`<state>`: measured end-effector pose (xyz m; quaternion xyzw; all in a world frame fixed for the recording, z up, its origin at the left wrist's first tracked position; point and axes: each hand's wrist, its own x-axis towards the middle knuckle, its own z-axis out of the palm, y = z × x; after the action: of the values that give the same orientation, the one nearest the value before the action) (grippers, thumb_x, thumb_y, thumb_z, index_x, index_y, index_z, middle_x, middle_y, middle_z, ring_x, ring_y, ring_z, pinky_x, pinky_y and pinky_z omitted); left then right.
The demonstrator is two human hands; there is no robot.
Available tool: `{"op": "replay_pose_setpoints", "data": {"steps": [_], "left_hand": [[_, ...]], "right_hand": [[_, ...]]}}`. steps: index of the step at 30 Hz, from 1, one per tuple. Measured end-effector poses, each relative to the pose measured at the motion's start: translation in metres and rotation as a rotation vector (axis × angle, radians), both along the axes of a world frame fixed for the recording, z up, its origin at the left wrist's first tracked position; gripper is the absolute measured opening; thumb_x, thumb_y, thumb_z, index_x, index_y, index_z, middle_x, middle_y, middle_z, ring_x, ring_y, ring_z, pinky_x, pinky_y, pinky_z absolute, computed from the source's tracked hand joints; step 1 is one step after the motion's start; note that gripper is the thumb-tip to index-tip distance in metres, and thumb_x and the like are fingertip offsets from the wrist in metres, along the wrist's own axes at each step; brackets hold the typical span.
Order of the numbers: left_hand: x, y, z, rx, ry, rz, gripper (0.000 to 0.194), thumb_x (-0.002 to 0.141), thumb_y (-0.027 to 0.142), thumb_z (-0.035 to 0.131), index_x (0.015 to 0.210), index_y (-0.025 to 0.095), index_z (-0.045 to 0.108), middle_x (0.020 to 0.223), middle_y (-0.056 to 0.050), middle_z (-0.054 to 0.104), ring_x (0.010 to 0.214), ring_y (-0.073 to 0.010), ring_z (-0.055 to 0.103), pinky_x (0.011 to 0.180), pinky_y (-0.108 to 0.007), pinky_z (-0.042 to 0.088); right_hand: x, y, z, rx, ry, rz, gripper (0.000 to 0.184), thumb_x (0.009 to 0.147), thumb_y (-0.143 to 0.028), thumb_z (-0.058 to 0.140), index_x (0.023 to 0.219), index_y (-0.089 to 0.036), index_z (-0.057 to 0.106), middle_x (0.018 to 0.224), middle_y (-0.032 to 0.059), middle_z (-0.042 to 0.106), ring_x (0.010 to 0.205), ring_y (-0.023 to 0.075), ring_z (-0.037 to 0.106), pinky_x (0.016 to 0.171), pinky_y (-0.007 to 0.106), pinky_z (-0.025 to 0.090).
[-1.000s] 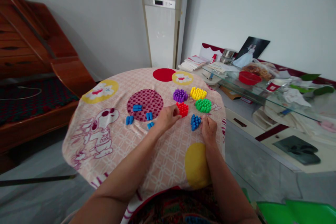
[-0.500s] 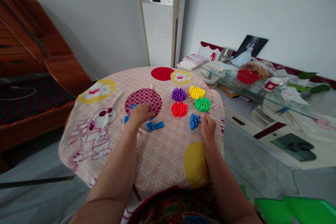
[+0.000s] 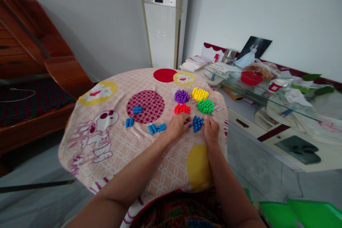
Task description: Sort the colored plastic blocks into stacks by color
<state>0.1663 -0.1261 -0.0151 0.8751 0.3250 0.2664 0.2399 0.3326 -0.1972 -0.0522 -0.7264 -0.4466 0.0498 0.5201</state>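
Five bunches of pegs stand on a round table under a pink cartoon cloth (image 3: pixel 112 142): purple (image 3: pixel 182 96), yellow (image 3: pixel 200 94), red (image 3: pixel 182 108), green (image 3: pixel 205 106) and blue (image 3: pixel 197 123). My left hand (image 3: pixel 178 127) is at the blue bunch's left side, its fingers pinched round a small blue peg (image 3: pixel 190 125). My right hand (image 3: pixel 211 130) rests against the bunch's right side with curled fingers holding it. Loose blue pegs lie to the left (image 3: pixel 157 128), (image 3: pixel 129 122), (image 3: pixel 137 109).
A glass shelf (image 3: pixel 267 94) cluttered with a red bowl (image 3: pixel 250 78), papers and a photo runs along the right. A tall white air conditioner (image 3: pixel 162 17) stands behind the table. A wooden bench (image 3: pixel 40 78) is on the left, and a green plastic seat (image 3: pixel 299 213) at the bottom right.
My left hand went from the red bunch out to the loose blue pegs on the left, then came back to the blue bunch. The right hand has stayed at the blue bunch.
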Motion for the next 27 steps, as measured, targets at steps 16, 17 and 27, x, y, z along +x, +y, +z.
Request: {"op": "replay_pose_setpoints", "data": {"steps": [16,17,27], "left_hand": [[0.006,-0.001,-0.004,-0.076,0.035,0.016,0.021,0.078,0.015,0.068,0.098,0.019,0.071,0.093,-0.005,0.073,0.08,-0.0171,0.068,0.077,-0.028,0.055],[0.007,0.0,-0.005,-0.058,0.035,0.037,0.021,0.079,0.016,0.068,0.1,0.018,0.071,0.095,-0.006,0.073,0.081,-0.0173,0.068,0.078,-0.028,0.055],[0.018,0.002,-0.019,-0.056,0.034,0.036,0.034,0.079,0.009,0.066,0.113,0.016,0.067,0.108,-0.01,0.073,0.095,-0.0201,0.069,0.09,-0.032,0.055]], "right_hand": [[0.001,0.0,-0.002,0.005,0.024,0.008,0.045,0.092,-0.05,0.037,0.058,-0.023,0.046,0.052,-0.0015,0.048,0.054,0.0148,0.043,0.056,0.03,0.025],[0.001,0.0,-0.002,0.005,0.024,0.008,0.045,0.092,-0.05,0.037,0.058,-0.023,0.046,0.053,-0.0016,0.048,0.054,0.0148,0.044,0.056,0.03,0.026],[0.001,0.0,0.0,0.011,0.006,0.008,0.044,0.092,-0.049,0.037,0.06,-0.022,0.05,0.054,-0.0007,0.05,0.056,0.0153,0.045,0.057,0.029,0.028]]}}
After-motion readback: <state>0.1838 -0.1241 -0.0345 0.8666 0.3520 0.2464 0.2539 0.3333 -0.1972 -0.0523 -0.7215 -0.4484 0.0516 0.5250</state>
